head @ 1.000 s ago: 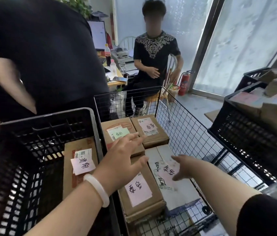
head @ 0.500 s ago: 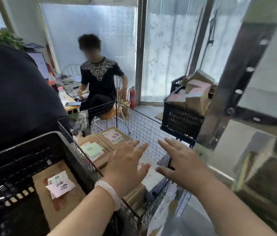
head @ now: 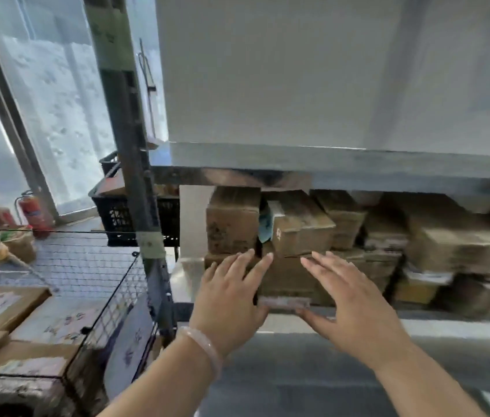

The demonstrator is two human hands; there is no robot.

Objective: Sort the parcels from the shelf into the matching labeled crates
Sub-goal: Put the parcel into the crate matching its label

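Brown cardboard parcels (head: 297, 230) are stacked on a metal shelf (head: 343, 323), under a higher shelf board. My left hand (head: 231, 299), with a pale bracelet on the wrist, reaches toward the stack with straight fingers, fingertips at the lower boxes. My right hand (head: 355, 308) is spread beside it, palm facing left, fingers straight. Neither hand grips anything. At the lower left stands a wire crate (head: 96, 278) holding labelled parcels (head: 5, 305).
A dark shelf upright (head: 135, 188) stands between the wire crate and the shelf. Behind it sits a black plastic crate (head: 117, 218). A red fire extinguisher (head: 34, 213) is by the window, and a person's arm shows at the far left edge.
The view has swung right from the crates to the shelf. Both hands, held open throughout, have moved from above the wire crate up to the stacked parcels on the shelf.
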